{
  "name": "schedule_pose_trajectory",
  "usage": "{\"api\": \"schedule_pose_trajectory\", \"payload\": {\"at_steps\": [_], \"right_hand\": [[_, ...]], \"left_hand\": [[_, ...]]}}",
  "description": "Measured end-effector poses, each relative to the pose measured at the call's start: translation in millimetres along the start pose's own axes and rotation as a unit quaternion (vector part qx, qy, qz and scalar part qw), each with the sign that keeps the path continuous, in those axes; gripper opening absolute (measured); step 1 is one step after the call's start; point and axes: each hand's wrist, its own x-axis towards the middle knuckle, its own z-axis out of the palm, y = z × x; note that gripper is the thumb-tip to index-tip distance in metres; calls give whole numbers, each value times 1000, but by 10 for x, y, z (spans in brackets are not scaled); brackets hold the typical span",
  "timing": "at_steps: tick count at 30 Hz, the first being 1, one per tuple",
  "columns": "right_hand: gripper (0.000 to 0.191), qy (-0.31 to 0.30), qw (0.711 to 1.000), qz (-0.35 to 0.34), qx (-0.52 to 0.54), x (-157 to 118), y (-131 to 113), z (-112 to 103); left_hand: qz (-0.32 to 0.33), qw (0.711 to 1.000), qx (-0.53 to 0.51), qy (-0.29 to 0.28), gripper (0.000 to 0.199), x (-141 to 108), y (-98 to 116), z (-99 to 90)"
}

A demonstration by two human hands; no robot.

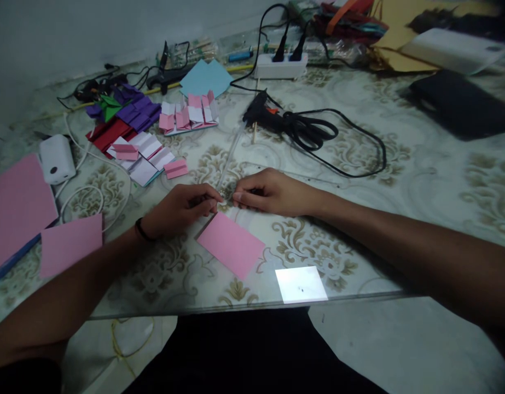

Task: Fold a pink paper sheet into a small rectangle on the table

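Observation:
My left hand (185, 207), with a dark band on its wrist, is closed in a pinch near the table's middle. Facing it, my right hand (272, 191) has its fingers curled and the thumb pressed to them. A small gap separates the fingertips of the two hands. Whether either holds something tiny I cannot make out. Just below the fingertips lies a flat pink paper rectangle (231, 244). Above them, a black glue gun (258, 112) rests on its side, a long clear glue stick (231, 156) reaching from it toward my hands.
Folded purple paper (139, 114) and pink-and-white paper pieces (189, 115) lie at back left, near blue sheets (207, 77). Cables run from a white power strip (280, 67). Pink sheets (74, 243) and a white adapter (57, 158) are left; a black case (461, 104) lies right.

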Motion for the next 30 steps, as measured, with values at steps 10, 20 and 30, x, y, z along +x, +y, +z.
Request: {"api": "schedule_pose_trajectory", "payload": {"at_steps": [10,20,30], "right_hand": [[35,3,1000,-2,-4,2,16,3],[34,4,1000,-1,7,5,2,6],[35,-1,1000,5,4,-1,4,5]], "left_hand": [[-3,1000,2,1,18,4,11,0],[1,1000,0,4,18,-8,-12,3],[8,1000,-4,4,18,5,-7,-3]]}}
